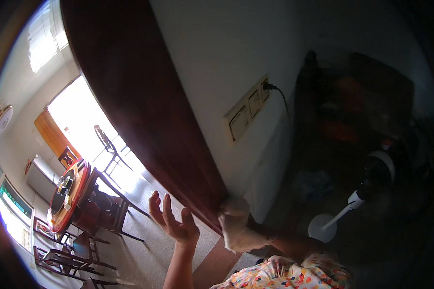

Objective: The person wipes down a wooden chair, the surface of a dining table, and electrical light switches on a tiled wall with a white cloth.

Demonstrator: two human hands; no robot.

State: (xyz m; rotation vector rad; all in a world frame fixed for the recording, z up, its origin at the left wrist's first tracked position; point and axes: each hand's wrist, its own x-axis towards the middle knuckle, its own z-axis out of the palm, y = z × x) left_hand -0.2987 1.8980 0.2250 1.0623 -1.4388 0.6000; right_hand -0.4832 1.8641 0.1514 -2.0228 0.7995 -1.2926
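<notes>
My left hand (177, 224) is raised at the lower middle, palm up, with its fingers spread and nothing in them. It is beside the dark red-brown wooden door frame (155, 119), apart from it. A whitish cloth (235, 224) covers most of my right hand and rests against the lower part of that frame. My right forearm (293, 242) reaches in from the lower right, in shadow. The cloth hides my right fingers.
A wall switch and socket panel (248, 108) with a black plug (269, 86) sits right of the frame. A standing fan (376, 173) is in the dark room. Through the doorway at left are a round wooden table (85, 180), several chairs (110, 206) and a white refrigerator (41, 175).
</notes>
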